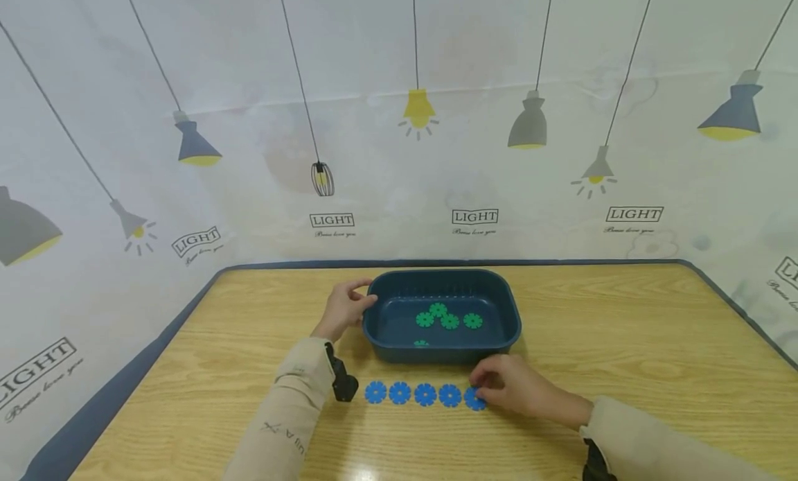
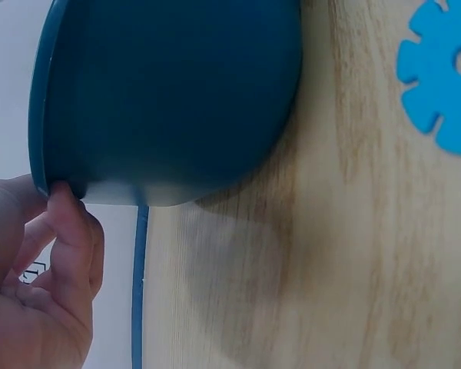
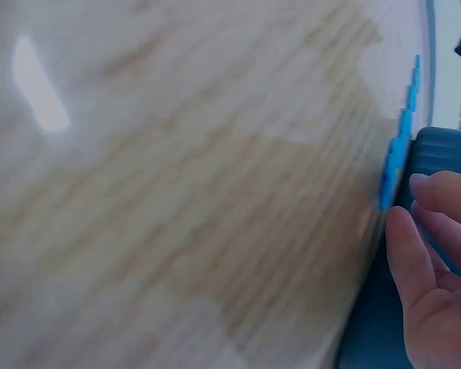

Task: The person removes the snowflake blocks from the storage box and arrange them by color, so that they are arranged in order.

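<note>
A dark blue plastic tub [image 1: 512, 309] stands mid-table and holds several green gear-shaped discs [image 1: 449, 320]. My left hand [image 1: 361, 294] grips the tub's left rim, thumb over the edge. In the left wrist view the fingertips [image 2: 65, 204] press under the rim of the tub [image 2: 169, 92]. Just in front of the tub lies a row of several blue gear-shaped discs [image 1: 424, 394]. My right hand [image 1: 480, 389] pinches the rightmost blue disc [image 1: 474, 400], which lies flat on the wood. The right wrist view shows thumb and finger [image 3: 403, 246] at the near end of the disc row [image 3: 399, 146].
The wooden table [image 1: 623, 342] has a dark blue border and ends at a white backdrop printed with lamps. A black wrist camera [image 1: 343, 385] sits on my left sleeve. One blue disc [image 2: 446, 77] lies close to the tub's corner.
</note>
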`<action>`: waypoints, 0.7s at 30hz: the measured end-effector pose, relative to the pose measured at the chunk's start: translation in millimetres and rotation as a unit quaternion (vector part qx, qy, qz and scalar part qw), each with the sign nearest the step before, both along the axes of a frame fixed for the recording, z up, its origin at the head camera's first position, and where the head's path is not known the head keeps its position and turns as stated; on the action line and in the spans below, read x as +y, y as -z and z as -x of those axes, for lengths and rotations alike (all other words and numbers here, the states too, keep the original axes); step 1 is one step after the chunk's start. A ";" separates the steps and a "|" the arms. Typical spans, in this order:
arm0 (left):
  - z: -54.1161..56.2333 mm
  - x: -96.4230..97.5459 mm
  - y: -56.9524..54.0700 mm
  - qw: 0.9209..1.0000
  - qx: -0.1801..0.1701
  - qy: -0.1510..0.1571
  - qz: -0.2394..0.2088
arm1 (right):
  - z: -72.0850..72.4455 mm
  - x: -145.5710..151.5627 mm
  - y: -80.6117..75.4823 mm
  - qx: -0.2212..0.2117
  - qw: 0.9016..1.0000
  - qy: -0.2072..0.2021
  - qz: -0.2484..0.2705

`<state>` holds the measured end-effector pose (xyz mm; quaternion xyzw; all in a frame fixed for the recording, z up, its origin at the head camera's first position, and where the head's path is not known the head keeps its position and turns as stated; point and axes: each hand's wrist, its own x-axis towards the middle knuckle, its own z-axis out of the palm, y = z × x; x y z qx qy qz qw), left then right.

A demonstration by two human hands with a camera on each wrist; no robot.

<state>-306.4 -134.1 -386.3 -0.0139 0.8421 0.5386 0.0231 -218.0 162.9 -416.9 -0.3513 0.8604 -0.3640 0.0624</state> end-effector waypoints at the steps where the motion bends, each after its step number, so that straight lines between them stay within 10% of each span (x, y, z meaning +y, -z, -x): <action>1: 0.0 0.0 0.2 1.000 0.000 0.001 0.001 | -1.3 0.8 -1.6 0.001 1.000 -0.003 0.006; 10: -1.7 -0.6 -0.6 1.000 0.008 0.006 -0.002 | -11.2 2.6 -24.5 -0.066 0.994 -0.051 0.073; 21: -0.2 0.2 1.1 1.000 0.000 0.000 -0.015 | 16.9 1.1 -55.3 0.044 0.994 0.004 0.097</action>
